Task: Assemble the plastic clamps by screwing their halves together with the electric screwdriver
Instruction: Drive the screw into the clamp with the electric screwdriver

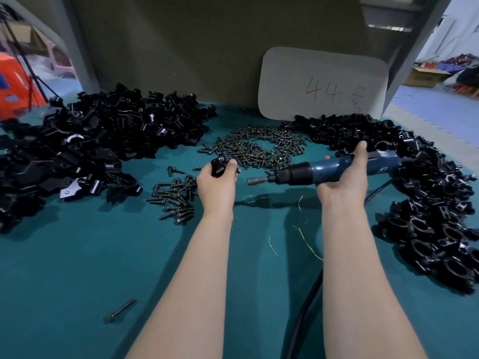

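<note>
Head view: the left hand (217, 187) curls round a black clamp (219, 167) — light, stiff, smooth plastic, likely best pinched across its flat sides, screw hole facing the bit. The right hand (344, 177) wraps the electric screwdriver (334, 168) mid-barrel, tip aimed at the left hand but apart from it. Screws (259, 149) lie just beyond both hands. Bare tabletop (77, 268) beneath the forearms gives room — the tool's cable (303, 307) trails under the right forearm.

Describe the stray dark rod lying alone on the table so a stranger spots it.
Start at the teal table, its near left area. In front of the small screw heap, the dark rod lies alone, much longer than any screw.
</note>
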A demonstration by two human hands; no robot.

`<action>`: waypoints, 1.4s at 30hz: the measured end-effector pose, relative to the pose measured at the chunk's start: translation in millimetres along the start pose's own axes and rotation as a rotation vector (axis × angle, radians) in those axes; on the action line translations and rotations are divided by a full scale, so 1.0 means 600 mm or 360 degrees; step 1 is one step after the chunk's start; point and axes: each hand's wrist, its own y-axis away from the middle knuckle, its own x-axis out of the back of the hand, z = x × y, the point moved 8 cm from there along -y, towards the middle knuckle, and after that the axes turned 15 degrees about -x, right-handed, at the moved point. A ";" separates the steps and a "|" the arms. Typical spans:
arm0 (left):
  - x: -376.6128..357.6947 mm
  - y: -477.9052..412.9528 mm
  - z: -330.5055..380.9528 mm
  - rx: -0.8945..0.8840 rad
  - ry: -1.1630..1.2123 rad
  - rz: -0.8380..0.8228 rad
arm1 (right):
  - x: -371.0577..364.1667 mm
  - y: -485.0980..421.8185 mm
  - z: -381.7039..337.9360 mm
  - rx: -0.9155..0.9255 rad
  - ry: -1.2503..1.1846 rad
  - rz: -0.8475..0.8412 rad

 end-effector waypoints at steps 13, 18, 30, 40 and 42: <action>-0.012 0.005 0.006 -0.0025 -0.0190 -0.0129 | -0.014 0.020 0.004 0.0192 -0.0099 -0.0032; -0.006 0.000 0.011 -0.0202 -0.0406 -0.0117 | -0.016 0.022 0.008 0.0250 -0.0088 -0.0035; 0.016 0.004 0.025 -0.0278 -0.0605 0.0009 | -0.056 0.051 0.016 0.0508 0.0105 -0.0213; 0.021 0.004 0.036 -0.0297 -0.0632 0.0027 | -0.070 0.058 0.022 0.0450 0.0121 -0.0399; 0.021 0.004 0.037 -0.0303 -0.0693 -0.0003 | -0.070 0.057 0.020 0.0428 0.0105 -0.0448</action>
